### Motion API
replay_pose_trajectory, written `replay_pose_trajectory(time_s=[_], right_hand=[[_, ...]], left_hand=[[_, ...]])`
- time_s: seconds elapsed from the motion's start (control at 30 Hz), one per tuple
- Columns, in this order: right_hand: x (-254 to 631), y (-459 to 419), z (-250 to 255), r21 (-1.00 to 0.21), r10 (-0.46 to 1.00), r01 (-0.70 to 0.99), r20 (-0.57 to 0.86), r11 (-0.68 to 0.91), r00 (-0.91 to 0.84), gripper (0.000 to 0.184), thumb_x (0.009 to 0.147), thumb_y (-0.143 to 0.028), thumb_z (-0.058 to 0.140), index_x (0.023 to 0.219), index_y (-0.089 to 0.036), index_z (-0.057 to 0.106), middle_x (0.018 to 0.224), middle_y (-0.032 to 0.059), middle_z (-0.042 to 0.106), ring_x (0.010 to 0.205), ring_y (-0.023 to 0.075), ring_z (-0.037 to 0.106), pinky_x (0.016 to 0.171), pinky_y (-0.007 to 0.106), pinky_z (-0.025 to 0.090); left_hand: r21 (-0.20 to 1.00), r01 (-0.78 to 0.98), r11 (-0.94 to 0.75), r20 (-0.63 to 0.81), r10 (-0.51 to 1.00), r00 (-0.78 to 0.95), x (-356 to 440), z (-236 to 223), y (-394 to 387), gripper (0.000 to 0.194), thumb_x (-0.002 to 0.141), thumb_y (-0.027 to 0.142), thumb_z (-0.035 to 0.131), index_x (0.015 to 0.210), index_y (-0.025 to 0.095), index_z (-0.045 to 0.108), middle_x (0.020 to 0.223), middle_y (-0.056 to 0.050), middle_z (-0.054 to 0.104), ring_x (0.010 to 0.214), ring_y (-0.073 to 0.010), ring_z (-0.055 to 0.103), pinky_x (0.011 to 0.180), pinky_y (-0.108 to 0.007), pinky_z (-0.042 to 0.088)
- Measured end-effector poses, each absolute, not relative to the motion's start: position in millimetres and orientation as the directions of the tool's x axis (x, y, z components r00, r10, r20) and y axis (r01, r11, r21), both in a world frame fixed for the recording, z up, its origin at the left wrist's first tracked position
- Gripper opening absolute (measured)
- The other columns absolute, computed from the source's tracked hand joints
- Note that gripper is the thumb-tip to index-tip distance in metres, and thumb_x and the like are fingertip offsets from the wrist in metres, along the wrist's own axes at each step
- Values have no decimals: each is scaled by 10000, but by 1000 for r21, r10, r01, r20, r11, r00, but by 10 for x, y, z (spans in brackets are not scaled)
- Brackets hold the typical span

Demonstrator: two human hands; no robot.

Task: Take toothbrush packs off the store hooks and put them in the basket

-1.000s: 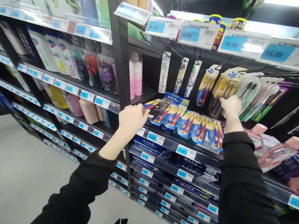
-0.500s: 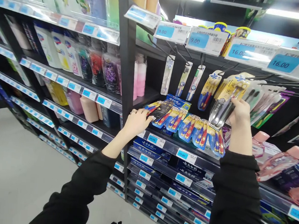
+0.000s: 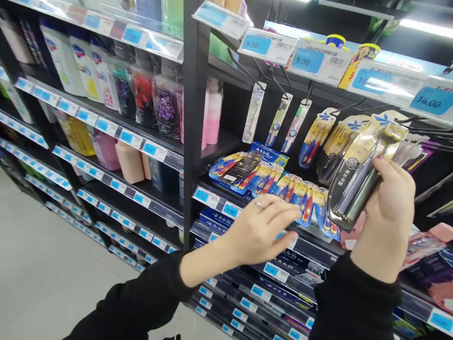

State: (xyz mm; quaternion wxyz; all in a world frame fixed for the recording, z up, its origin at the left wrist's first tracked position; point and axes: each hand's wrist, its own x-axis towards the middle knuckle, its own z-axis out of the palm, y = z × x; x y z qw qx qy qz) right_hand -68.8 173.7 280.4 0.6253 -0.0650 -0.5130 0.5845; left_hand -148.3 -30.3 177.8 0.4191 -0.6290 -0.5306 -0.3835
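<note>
Currently, the right hand (image 3: pixel 391 211) pinches a black-and-gold toothbrush pack (image 3: pixel 355 173) in its fingers, before the hanging packs (image 3: pixel 336 148); the left hand (image 3: pixel 261 228), fingers loosely extended, thumb apart, is before the shelf edge (image 3: pixel 324 257).

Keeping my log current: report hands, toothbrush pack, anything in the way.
Right hand grips toothbrush pack, pack tilted. Left hand open, empty, near shelved packs. No obstruction visible between hands.

Black sleeves (image 3: pixel 131 299), silvery ring (image 3: pixel 260 206)
</note>
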Motion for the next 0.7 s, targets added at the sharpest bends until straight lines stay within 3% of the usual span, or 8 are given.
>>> replay_pose_trajectory(time_s=[0.1,0.2,0.37,0.47,0.53,0.6,0.63,0.7], right_hand=[[-551,1569,2808,-697,799,-594,583,401,-144,12,598,-164,662,594,-162,673,589,-23,591,524,79,497,463,199,425],[-434,1390,2847,-685,772,-530,629,500,-85,53,609,-198,651,562,-174,643,576,-29,550,514,72,445,473,207,373],[-256,1188,2853,-693,713,-335,697,639,-81,126,703,-233,598,585,-192,585,626,-31,524,556,87,429,554,246,365],[-179,1126,2765,-717,710,-195,694,669,-117,157,776,-323,587,671,-207,586,678,-30,531,580,101,441,554,257,349],[-173,1097,2689,-726,707,-198,687,659,-169,196,800,-395,585,714,-218,583,700,-28,530,608,112,457,570,262,365],[-220,1070,2614,-743,680,-290,669,604,-299,226,822,-451,564,767,-232,577,722,-30,525,623,115,471,582,258,392],[-264,1059,2578,-759,646,-338,652,557,-397,229,836,-474,542,833,-248,582,763,-28,537,635,116,489,586,257,412],[-394,1050,2504,-774,529,-391,629,498,-570,289,853,-503,506,1046,-294,558,923,-7,576,692,128,548,600,272,461]], left_hand=[[-254,964,-74,913,312,264,-1234,1792,-119,395,842,283,569,1196,115,522,1234,-135,609,1134,-228,525,970,-377,436],[-295,955,-35,910,295,292,-981,1865,4,386,858,293,536,1230,191,545,1312,-67,566,1124,-227,509,975,-383,421],[-274,956,101,942,228,246,-727,1955,93,275,866,235,527,1114,210,643,1233,-30,615,997,-216,573,884,-383,481],[-278,953,116,948,191,254,-740,1917,81,243,862,220,552,1078,149,639,1178,-90,642,999,-233,611,848,-371,520],[-307,950,58,938,187,292,-782,1855,41,236,868,188,550,1076,93,609,1114,-141,658,1093,-245,594,895,-364,520],[-231,972,-31,962,144,233,-820,1775,-8,259,872,153,538,1117,71,553,1083,-169,648,1164,-237,557,923,-366,522],[-124,988,-89,985,110,134,-833,1733,-31,283,873,140,530,1150,82,517,1101,-173,629,1171,-233,550,906,-369,536],[209,944,-257,978,72,-197,-852,1653,-66,312,884,132,502,1192,146,452,1187,-168,553,1135,-217,562,822,-353,576]])
